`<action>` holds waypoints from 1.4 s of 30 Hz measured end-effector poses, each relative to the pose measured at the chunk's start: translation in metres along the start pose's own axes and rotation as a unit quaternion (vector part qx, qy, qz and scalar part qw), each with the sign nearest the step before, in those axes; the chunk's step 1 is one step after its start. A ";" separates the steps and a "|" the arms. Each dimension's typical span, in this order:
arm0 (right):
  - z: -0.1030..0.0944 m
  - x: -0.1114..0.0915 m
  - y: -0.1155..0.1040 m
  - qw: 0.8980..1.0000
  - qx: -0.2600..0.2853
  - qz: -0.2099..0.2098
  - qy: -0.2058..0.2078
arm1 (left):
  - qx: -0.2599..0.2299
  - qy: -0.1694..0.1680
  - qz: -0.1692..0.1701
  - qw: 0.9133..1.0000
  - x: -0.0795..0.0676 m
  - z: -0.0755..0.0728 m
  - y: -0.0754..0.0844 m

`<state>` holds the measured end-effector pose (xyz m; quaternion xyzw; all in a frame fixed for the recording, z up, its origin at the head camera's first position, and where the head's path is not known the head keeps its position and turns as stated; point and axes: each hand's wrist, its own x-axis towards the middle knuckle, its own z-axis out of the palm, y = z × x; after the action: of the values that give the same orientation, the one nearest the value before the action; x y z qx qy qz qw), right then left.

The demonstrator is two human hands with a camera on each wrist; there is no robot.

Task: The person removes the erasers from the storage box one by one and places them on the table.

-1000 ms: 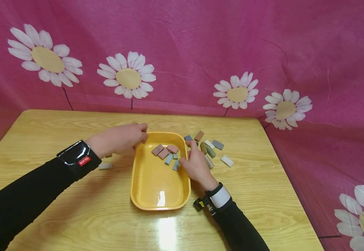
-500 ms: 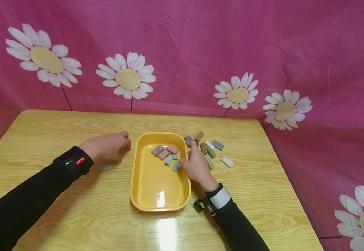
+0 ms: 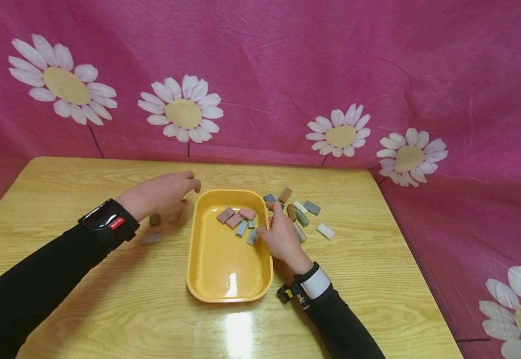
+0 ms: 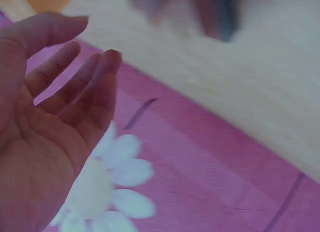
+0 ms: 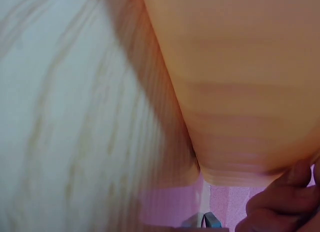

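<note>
A yellow rectangular tray (image 3: 230,267) sits mid-table, with several small pink blocks (image 3: 235,220) and blue-grey blocks (image 3: 242,228) in its far half. My right hand (image 3: 282,242) grips the tray's right rim, thumb on the inside; the right wrist view shows its curled fingers (image 5: 280,204) against the tray's outer wall. Off the tray's far left corner hovers my left hand (image 3: 163,194), its fingers loosely bent. In the left wrist view the left hand (image 4: 55,107) holds nothing. Below its wrist lie a brown block (image 3: 154,219) and a pale grey block (image 3: 150,239).
Right of the tray several loose blocks lie scattered, among them a green block (image 3: 302,217), a white block (image 3: 325,231) and a dark grey block (image 3: 312,207). A pink flowered cloth (image 3: 260,75) hangs behind the wooden table (image 3: 85,179).
My left hand went from the tray's far left rim leftward and down towards the blocks there, then rose back with fingers spread. The brown block shows again. Right hand and tray stayed still.
</note>
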<state>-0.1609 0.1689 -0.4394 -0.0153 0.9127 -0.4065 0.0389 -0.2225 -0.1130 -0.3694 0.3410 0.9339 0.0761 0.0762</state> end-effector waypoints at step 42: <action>0.008 -0.003 -0.008 1.000 -0.002 -0.025 -0.008 | 0.046 -0.049 0.071 0.995 0.063 0.019 0.076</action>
<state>-0.1577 0.1577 -0.4388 -0.0418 0.9127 -0.4049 0.0360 -0.2190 -0.0133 -0.3785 0.4133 0.9048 0.0217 0.1001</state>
